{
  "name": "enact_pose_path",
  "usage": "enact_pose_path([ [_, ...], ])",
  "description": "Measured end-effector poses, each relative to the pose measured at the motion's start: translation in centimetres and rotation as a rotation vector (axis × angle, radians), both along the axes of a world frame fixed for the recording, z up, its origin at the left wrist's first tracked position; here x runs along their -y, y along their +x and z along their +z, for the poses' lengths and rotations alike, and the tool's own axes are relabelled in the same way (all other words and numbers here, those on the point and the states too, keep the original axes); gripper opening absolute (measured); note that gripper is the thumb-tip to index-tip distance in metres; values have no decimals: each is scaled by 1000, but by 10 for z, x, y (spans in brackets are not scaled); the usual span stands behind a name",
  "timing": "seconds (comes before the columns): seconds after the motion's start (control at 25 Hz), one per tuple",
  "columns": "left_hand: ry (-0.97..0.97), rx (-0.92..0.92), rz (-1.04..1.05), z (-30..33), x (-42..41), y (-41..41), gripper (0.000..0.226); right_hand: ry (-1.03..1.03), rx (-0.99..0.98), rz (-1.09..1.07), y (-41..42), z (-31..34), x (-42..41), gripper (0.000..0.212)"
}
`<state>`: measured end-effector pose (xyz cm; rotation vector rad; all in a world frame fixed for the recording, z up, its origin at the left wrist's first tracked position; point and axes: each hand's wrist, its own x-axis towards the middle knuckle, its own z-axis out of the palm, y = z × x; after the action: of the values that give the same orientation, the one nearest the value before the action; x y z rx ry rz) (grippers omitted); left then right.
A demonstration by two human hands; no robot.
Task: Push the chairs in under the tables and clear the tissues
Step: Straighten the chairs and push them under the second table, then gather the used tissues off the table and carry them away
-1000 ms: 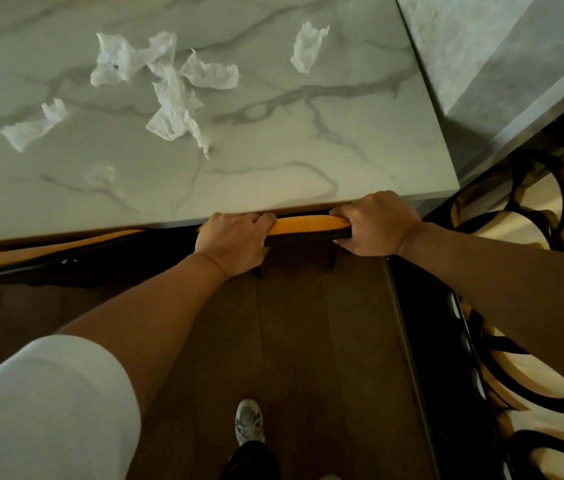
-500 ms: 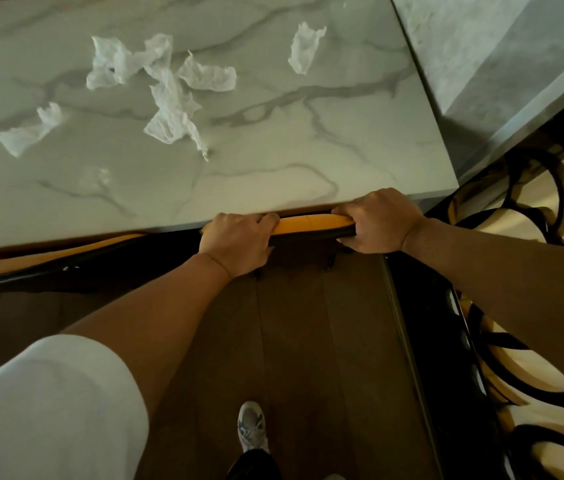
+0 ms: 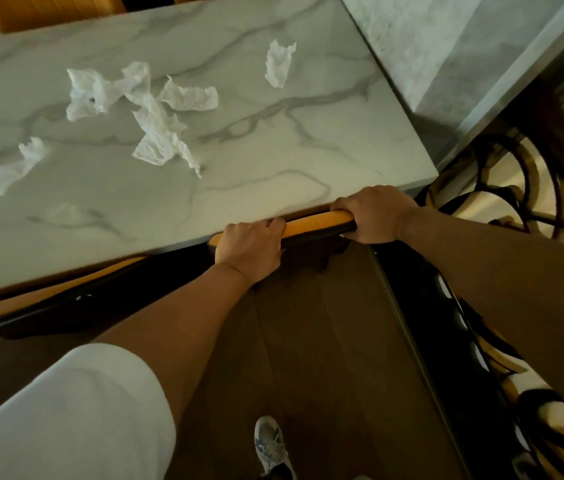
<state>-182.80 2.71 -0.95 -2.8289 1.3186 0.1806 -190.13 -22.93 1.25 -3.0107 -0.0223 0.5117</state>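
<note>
You are on the chair step: both of your hands grip the top rail of the chair [image 3: 315, 223], whose orange back sits right at the near edge of the table [image 3: 273, 174]. Your left hand [image 3: 249, 249] is curled over the rail near its left end, fingers wrapped round it. Your right hand [image 3: 374, 214] clamps the rail's right end, knuckles touching or nearly touching the table edge. The chair looks pushed in as far as it will go, since the rail meets the table. A second chair [image 3: 48, 306] lies along the same near edge, further left of your left hand, also tucked close.

The tissues [image 3: 155, 133] are not yet cleared: several crumpled white pieces lie scattered on the table, most in a cluster well beyond your left hand, one apart toward the far right corner. Next you likely need to let go of the rail and reach across the table to gather them.
</note>
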Motion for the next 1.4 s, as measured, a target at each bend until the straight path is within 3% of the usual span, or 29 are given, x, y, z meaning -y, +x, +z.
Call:
enact_pose_path([
  [0.16, 13, -101, -1, 13, -3, -1, 44, -152, -98, -163, -4, 11, -25, 53],
  [0.28, 52, -287, 15, 24, -3, -2, 59, -266, -47, -345, -29, 15, -72, 79],
  [0.4, -5, -176, 37, 29, -23, -34, 69, -136, 56, -391, -67, 14, -134, 98],
  [0.52, -28, -85, 49, 26, -75, -90, 83, -29, 110, -251, -112, 3, -181, 92],
  [0.64, 29, -215, 155, 20, -132, -132, 78, 21, -46, -80, -148, -14, -216, 82],
  [0.84, 20, -508, 458, 31, -228, -193, 61, 62, -144, -13, -160, -33, -264, 74],
  [1.16, -2, -554, 910, 24, -370, -287, 75, 60, -338, 244, -171, -42, -394, 77],
  [1.4, -74, -620, 1150, -14, -478, -296, 84, 3, -410, 383, -149, -50, -511, 74],
])
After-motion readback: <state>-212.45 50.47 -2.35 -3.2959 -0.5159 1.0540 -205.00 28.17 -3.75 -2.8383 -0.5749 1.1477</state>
